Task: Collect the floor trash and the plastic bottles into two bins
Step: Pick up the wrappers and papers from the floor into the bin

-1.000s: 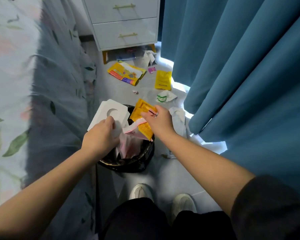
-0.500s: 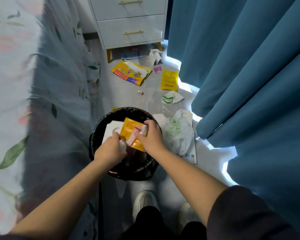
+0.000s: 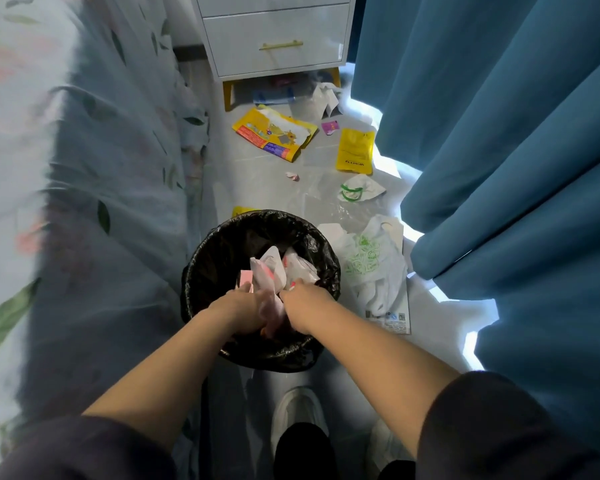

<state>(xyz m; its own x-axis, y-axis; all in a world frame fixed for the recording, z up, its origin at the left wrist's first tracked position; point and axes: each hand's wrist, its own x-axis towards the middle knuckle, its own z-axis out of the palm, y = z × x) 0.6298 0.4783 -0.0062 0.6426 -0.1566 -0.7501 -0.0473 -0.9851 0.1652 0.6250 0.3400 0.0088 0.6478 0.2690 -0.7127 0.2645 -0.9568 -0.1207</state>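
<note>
Wrappers (image 3: 270, 269) in bin (image 3: 211, 258), just beyond left hand (image 3: 244, 307), right hand (image 3: 306, 302) (grip unclear)

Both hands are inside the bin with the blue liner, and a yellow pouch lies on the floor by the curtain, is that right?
Not quite. The head view shows the liner is black, not blue. The rest holds: the left hand and right hand are both inside the bin, and a yellow pouch lies on the floor by the curtain.

Floor (image 3: 250, 168): carrying litter.
Far: yellow wrapper (image 3: 274, 133), yellow pouch (image 3: 355, 150) lying flat.
Near: bin (image 3: 219, 247) standing, white bag (image 3: 371, 268) lying just right.
</note>
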